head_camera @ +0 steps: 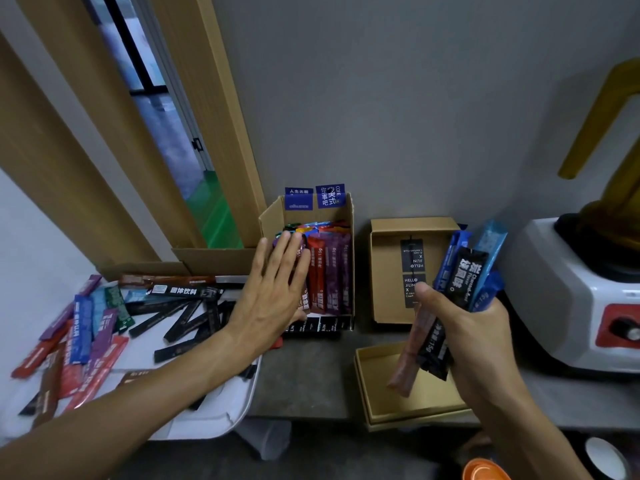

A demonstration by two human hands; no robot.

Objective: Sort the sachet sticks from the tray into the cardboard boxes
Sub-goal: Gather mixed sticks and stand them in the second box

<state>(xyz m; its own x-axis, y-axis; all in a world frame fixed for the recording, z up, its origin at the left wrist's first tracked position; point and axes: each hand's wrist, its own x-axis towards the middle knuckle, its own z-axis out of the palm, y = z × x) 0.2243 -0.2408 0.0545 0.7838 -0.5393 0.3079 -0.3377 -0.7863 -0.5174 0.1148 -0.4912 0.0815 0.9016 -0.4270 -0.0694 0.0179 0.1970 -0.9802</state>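
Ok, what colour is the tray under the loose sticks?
The tray is white, seen in the head view.

We see the tray cut off at the view's left side; our left hand hides some boxed sachets.

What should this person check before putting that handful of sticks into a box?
1. Grip: the right hand grips the bundle of sticks firmly. Ok.
2. One kind only: the bundle mixes blue, black and reddish-brown sticks. Not ok, if sorting is by kind.
3. Room in the tall box: the left hand presses flat against its upright sticks, and it looks nearly full. Cannot tell.
4. Room in the shallow box nearest the person: its visible floor is bare. Ok.
5. Tray finished: many sticks lie on it. Not ok.
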